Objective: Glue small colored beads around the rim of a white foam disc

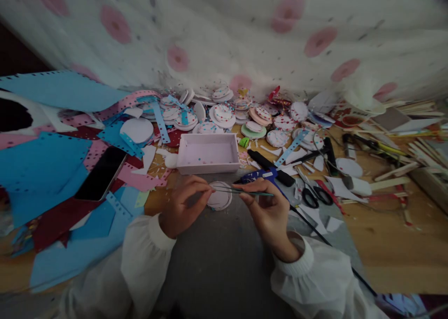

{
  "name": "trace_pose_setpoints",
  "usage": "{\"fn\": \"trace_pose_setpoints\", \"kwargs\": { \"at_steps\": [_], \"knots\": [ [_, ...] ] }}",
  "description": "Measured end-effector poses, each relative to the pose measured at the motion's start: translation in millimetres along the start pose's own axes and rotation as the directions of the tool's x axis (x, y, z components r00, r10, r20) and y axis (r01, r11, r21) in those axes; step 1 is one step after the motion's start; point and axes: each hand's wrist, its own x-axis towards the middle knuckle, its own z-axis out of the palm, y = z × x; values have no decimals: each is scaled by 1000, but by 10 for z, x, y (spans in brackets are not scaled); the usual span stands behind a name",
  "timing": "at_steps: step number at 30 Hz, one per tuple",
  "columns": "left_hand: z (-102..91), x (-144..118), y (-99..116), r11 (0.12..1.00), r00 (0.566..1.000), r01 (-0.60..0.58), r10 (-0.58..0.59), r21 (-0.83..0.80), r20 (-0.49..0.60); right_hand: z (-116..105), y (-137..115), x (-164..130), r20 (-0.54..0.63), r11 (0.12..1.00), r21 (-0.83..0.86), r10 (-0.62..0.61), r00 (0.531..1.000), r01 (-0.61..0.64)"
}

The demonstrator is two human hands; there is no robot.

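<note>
1. Your left hand is curled, its fingertips pinched onto the near end of a thin rod that runs across to your other hand.
2. Your right hand is also curled, thumb and forefinger closed on the same thin rod, whose far end pokes out just past the knuckles to the right.
3. A small white disc lies on the grey mat between your two hands, directly under the rod; whether your left fingertips touch the disc, you cannot tell from here.
4. Just beyond your hands sits a pale pink tray, open side up, with a few specks inside.
5. Close behind your right hand lies a blue glue gun, and to the right of that hand a pair of black-handled scissors.
6. Out past your left hand, on the blue and pink foam sheets, a dark phone lies flat.
7. Farther off, beyond the tray, decorated round pieces are heaped along the spotted cloth.
</note>
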Motion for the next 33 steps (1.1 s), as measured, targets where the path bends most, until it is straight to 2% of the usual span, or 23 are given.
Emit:
{"fn": "trace_pose_setpoints", "kwargs": {
  "at_steps": [4, 13, 15, 17, 19, 20, 22, 24, 26, 28, 31, 32, 33],
  "knots": [
    [0, -11, -15, 1000, 1000, 4, -4, -2, 6, 5, 0, 17, 9, 999, -30, -8, 1000, 8],
    [-6, 17, 3, 1000, 1000, 13, -13, 11, -5, -4, -44, 38, -1, 1000, 16, 11, 1000, -11],
    [-10, 16, 7, 1000, 1000, 16, -16, 2, -14, -4, -51, 39, -31, 1000, 18, -12, 999, 13],
    [-17, 12, 12, 1000, 1000, 13, -13, -11, -19, -10, -52, 29, -67, 995, -31, -101, 993, 99],
    [-23, 5, 20, 1000, 1000, 14, -14, -18, 15, -23, -51, 1, -45, 947, -176, -281, 959, 269],
    [-24, 1, 25, 1000, 999, 12, -11, -23, 39, -29, -53, -18, 12, 889, -275, -378, 926, 367],
    [-16, -10, 37, 999, 995, 20, -16, -46, 97, -34, -64, -59, 205, 714, -424, -523, 827, 557],
    [5, -22, 46, 994, 992, 57, -46, -91, 117, -19, -79, -87, 397, 545, -465, -577, 714, 698],
    [30, -33, 51, 980, 986, 140, -124, -142, 113, 19, -81, -92, 511, 439, -458, -582, 633, 773],
    [49, -41, 51, 954, 971, 232, -214, -192, 106, 61, -56, -75, 569, 408, -438, -564, 598, 801],
    [49, -43, 50, 929, 954, 297, -281, -220, 103, 65, 14, -26, 639, 472, -338, -520, 567, 814],
    [41, -41, 49, 929, 952, 303, -285, -212, 109, 36, 37, -9, 634, 498, -328, -514, 578, 803],
    [31, -37, 48, 931, 951, 304, -285, -200, 118, -10, 57, 8, 596, 521, -360, -511, 620, 774]
  ]
}}
